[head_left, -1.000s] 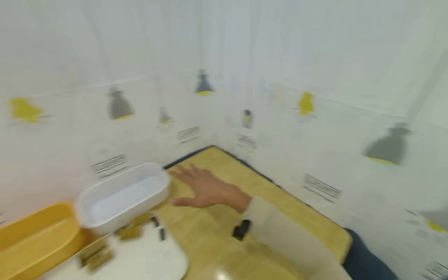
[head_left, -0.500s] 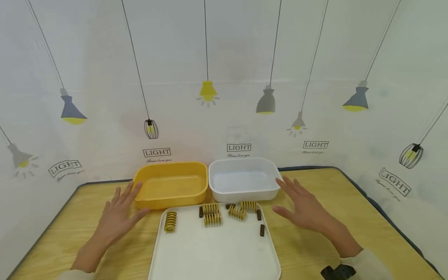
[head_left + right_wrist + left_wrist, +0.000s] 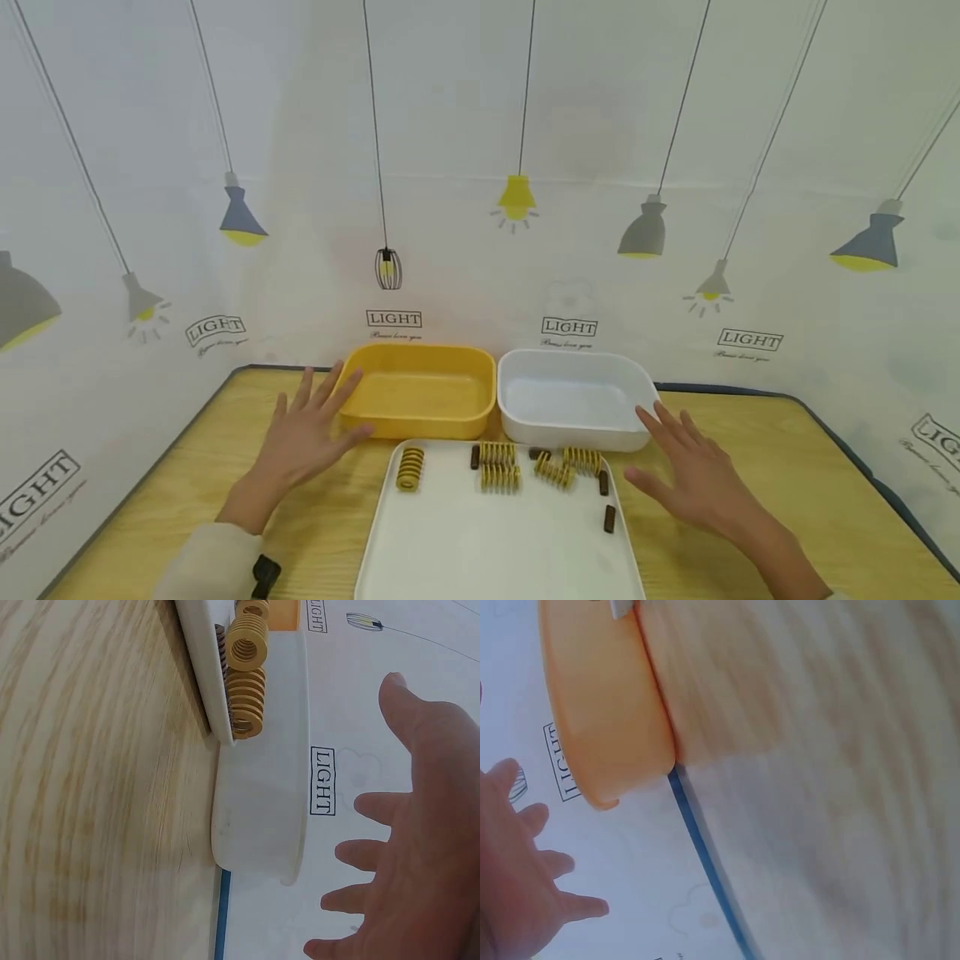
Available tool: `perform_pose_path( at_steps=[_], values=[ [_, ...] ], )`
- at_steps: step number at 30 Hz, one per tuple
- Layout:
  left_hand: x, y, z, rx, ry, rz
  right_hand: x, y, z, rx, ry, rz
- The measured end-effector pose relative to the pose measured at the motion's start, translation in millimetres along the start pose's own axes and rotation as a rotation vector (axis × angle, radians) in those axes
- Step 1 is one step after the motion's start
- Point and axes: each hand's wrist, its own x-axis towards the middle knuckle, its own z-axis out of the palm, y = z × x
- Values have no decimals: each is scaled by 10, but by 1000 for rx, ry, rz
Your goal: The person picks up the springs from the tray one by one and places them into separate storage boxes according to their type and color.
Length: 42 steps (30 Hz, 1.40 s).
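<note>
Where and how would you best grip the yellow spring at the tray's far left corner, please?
I'd probably pinch the yellow spring across the middle of its coils, coming from above with the nearer left hand. It lies with one end facing the camera, apart from the other springs, leaving both long sides free, though the tray's rim is close on its left.

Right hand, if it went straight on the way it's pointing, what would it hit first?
Probably the white bin, at its right end: in the head view, the right hand points there. Height is unclear, so it might pass over and meet the wall.
</note>
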Motion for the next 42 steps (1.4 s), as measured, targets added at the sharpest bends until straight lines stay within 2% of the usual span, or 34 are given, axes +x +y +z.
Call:
perform_pose_path(
  at_steps=[7, 13, 18, 22, 29, 31, 35, 42],
  values=[
    [-14, 57, -98, 53, -64, 22, -33, 29, 5, -41, -36, -2],
    [-21, 80, -155, 89, -83, 42, -29, 8, -32, -72, -72, 10],
    [-43, 105, -130, 109, -112, 38, -31, -20, -50, -86, -89, 9],
    [-80, 118, -83, 111, -108, 35, -20, -51, -42, -83, -88, -10],
    [-118, 53, -64, 93, -103, 9, 41, -150, 35, -74, -63, -57],
    [-75, 60, -62, 67, -100, 4, 57, -176, 41, -80, -42, -65],
    [35, 80, -52, -53, -77, -15, 77, -233, 52, -74, 20, -78],
    [70, -38, -30, -291, 50, -146, 158, -342, 178, -20, 174, -119]
  ],
)
